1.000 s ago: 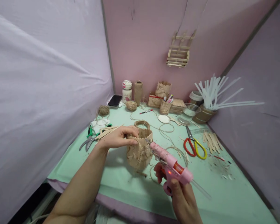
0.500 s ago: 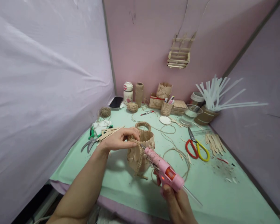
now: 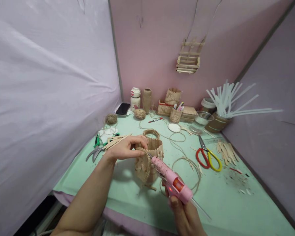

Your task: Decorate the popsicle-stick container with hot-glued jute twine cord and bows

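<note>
A round basket of wooden sticks (image 3: 156, 146) stands near the front middle of the table. My left hand (image 3: 130, 147) pinches a braided twine strip (image 3: 147, 167) at the basket's rim; the strip hangs down its outer side. My right hand (image 3: 183, 211) grips a pink glue gun (image 3: 169, 175) from below, its red light on and a clear glue stick out of its back. The nozzle points up and left, close to my left fingertips at the rim. Whether it touches the twine cannot be made out.
Scissors with red and yellow handles (image 3: 207, 157) and wooden sticks (image 3: 227, 152) lie on the right. Pruning shears (image 3: 96, 152) lie on the left. Loose twine (image 3: 186, 159) curls right of the basket. Behind stand a glass bowl (image 3: 202, 121) and a white bottle (image 3: 135, 98).
The view has shifted very slightly. The glue gun's rear has moved slightly left, while my left hand keeps its pinch at the rim.
</note>
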`<state>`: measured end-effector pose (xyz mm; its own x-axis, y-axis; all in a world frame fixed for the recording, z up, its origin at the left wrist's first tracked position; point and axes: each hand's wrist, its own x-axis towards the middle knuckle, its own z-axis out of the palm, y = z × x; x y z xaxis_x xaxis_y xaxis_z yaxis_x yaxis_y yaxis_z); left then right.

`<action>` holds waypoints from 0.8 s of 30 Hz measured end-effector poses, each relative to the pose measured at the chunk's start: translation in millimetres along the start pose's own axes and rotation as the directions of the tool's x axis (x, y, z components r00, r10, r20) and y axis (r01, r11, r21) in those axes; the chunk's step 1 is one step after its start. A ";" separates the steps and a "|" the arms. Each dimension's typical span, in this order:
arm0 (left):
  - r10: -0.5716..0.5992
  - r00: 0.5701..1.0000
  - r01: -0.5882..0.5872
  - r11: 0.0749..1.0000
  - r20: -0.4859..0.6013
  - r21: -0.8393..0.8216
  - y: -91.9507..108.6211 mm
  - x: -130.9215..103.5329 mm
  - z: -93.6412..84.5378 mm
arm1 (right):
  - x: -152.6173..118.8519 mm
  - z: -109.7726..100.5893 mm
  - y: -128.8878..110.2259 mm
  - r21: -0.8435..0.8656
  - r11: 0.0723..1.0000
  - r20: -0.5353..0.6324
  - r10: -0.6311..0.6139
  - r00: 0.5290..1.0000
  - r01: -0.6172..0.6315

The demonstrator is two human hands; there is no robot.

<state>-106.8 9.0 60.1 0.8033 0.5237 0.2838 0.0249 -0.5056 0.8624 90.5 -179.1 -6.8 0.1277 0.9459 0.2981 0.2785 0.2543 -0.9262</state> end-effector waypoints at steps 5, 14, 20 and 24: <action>0.001 1.000 -0.001 1.000 0.004 -0.008 -1.0 0.0 -0.1 | -9.2 1.0 11.5 -0.014 0.999 -0.002 0.041 0.999 -0.042; -0.006 1.000 0.006 1.000 0.003 -0.007 -0.2 -0.2 0.5 | -24.9 5.8 34.6 -0.053 0.993 -0.042 0.104 0.994 -0.106; 0.012 1.000 -0.012 1.000 -0.003 -0.011 -1.5 0.2 0.6 | -25.3 8.1 33.2 -0.048 0.989 -0.070 0.134 0.989 -0.137; 0.000 1.000 0.000 1.000 -0.004 -0.017 0.4 0.9 1.2 | -28.2 9.4 37.1 -0.058 0.988 -0.076 0.136 0.988 -0.141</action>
<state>-105.4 8.4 60.2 0.8008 0.5267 0.2851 0.0154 -0.4939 0.8694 88.3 -194.5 -51.7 0.2368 0.9536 0.1858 0.3120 0.1064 -0.9441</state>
